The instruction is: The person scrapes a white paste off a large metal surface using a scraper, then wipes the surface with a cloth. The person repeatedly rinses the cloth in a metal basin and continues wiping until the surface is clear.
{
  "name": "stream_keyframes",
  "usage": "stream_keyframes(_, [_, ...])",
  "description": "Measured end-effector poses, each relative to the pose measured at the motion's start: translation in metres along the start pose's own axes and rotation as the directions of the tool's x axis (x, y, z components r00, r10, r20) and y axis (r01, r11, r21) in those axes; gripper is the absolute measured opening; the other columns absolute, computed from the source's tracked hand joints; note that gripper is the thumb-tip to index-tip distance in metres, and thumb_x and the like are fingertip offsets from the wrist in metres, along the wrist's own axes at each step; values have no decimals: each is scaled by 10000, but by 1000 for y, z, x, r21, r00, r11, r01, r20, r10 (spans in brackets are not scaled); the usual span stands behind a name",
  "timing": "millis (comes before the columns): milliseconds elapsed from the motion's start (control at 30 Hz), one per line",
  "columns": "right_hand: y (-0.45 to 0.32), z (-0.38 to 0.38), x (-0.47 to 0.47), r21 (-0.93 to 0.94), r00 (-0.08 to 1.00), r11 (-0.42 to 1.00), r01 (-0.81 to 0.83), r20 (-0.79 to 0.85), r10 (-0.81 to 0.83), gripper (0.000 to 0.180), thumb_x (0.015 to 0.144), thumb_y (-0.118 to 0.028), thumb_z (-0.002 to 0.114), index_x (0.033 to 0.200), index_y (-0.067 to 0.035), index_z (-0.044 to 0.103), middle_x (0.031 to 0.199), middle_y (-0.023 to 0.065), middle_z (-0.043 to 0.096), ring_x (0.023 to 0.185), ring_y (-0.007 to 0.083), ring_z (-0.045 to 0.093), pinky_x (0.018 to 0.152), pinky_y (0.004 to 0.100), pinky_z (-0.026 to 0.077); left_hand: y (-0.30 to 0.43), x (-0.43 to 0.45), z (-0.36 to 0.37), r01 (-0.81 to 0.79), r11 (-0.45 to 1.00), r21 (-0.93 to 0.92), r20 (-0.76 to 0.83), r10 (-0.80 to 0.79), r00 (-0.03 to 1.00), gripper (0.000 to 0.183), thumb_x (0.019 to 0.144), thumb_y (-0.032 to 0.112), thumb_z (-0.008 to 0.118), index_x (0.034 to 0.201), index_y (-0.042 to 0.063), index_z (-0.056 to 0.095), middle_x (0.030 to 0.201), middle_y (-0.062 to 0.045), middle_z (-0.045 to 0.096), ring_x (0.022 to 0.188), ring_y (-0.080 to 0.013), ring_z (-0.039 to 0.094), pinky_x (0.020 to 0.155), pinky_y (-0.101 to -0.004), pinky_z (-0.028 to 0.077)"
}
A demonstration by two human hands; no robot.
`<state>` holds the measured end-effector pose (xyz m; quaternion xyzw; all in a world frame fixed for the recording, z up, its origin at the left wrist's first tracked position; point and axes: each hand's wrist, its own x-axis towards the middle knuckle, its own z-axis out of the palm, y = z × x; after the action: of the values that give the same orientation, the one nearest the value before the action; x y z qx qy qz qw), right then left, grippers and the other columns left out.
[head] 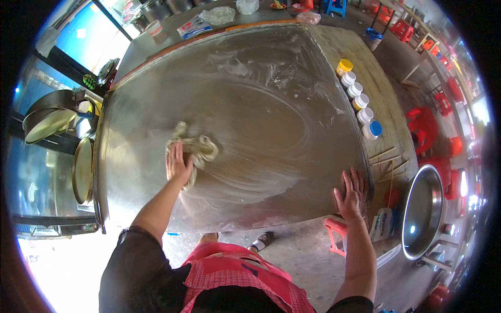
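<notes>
A crumpled, pale cloth (201, 150) lies on the left half of a metal-topped table (250, 117). My left hand (179, 163) presses on its near left part, and the cloth bunches out beyond the fingers and thumb. Whitish streaks and smears curve over the metal, most thickly near the far edge. My right hand (352, 195) rests flat with fingers apart at the table's near right corner, holding nothing. Whether the left fingers curl around the cloth or only lie on it is partly hidden.
Lidded plastic jars (361, 101) line a wooden board (352, 51) at the right, with thin sticks (392, 166) nearer me. A large metal basin (422, 211) and a red stool (334, 232) stand near my right arm. Pans (51, 117) hang at the left.
</notes>
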<state>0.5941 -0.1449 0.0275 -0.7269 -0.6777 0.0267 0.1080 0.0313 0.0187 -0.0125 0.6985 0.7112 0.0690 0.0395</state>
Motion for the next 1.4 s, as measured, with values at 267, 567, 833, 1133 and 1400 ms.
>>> stream_keyframes(267, [-4,-1,5,-56,995,996,-76,62,79,691,846,-441,620,1444,-179,393,1552,84,274,1419,366,234,1144,557,170,268,99,15,-94,993,67,149,83,985,864,925,668,279,1531,71,129,1602,-155,65,1485,-290,28,1188,-458,-3])
stream_keyframes(567, [1,-9,9,-64,989,997,-51,136,60,712,846,-413,634,1454,-154,369,1551,114,256,1427,380,207,1146,564,163,335,-2,18,-823,549,-145,306,816,490,847,938,587,407,1534,82,82,1595,-176,61,1478,-311,54,1197,-461,28])
stream_keyframes(833, [13,-21,44,21,972,993,118,204,-120,754,798,-399,701,1430,-128,393,1544,152,243,1425,402,194,1165,530,171,105,92,13,57,998,18,10,-57,998,755,956,507,413,1536,110,136,1593,-141,137,1477,-289,101,1199,-433,74])
stream_keyframes(1133, [13,-16,52,37,961,994,101,255,-107,765,760,-349,733,1422,-148,407,1542,150,249,1423,425,187,1161,546,178,277,296,39,55,997,52,7,-55,998,855,925,669,268,1525,67,175,1593,-146,146,1482,-290,89,1185,-466,69])
stream_keyframes(1400, [19,-14,50,21,943,1000,15,333,-21,769,722,-274,753,1411,-188,422,1543,143,270,1412,436,225,1144,540,236,484,100,47,-779,477,-407,68,867,494,800,857,443,596,1476,33,299,1559,-189,219,1461,-320,159,1195,-481,106])
